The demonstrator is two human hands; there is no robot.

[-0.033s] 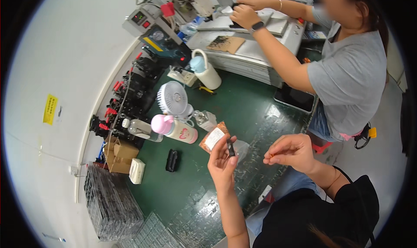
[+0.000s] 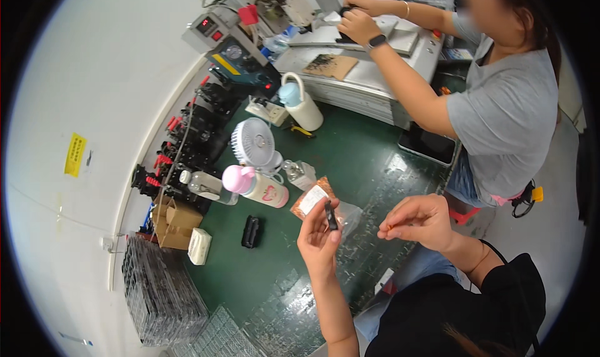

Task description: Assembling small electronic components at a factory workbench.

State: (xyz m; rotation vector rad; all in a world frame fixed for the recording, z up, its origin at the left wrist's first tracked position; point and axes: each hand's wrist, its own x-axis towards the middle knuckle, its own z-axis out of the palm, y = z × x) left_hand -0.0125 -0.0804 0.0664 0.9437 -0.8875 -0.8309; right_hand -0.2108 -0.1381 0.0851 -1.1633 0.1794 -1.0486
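Observation:
My left hand (image 2: 320,247) pinches a small black oblong part (image 2: 331,216) upright between thumb and fingers above the green table. To its right, my right hand (image 2: 420,221) is closed in a pinch on a tiny orange piece (image 2: 390,227), whose exact kind is too small to make out. The two hands are apart. Behind my left hand lies a clear plastic bag (image 2: 314,198) of small orange pieces with a white label. A black hollow case-like part (image 2: 251,231) rests on the table to the left.
A pink-capped bottle (image 2: 265,190), a white fan (image 2: 253,142), a blue-lidded flask (image 2: 304,111) and a clear bottle (image 2: 212,187) stand on the green table (image 2: 275,282). Stacked clear trays (image 2: 159,294) are at lower left. A co-worker (image 2: 506,107) works at a machine, far right.
The whole view has shifted slightly, so the table things sit a little further right. The black part in my left hand appears slightly turned. Both hands keep their pinch.

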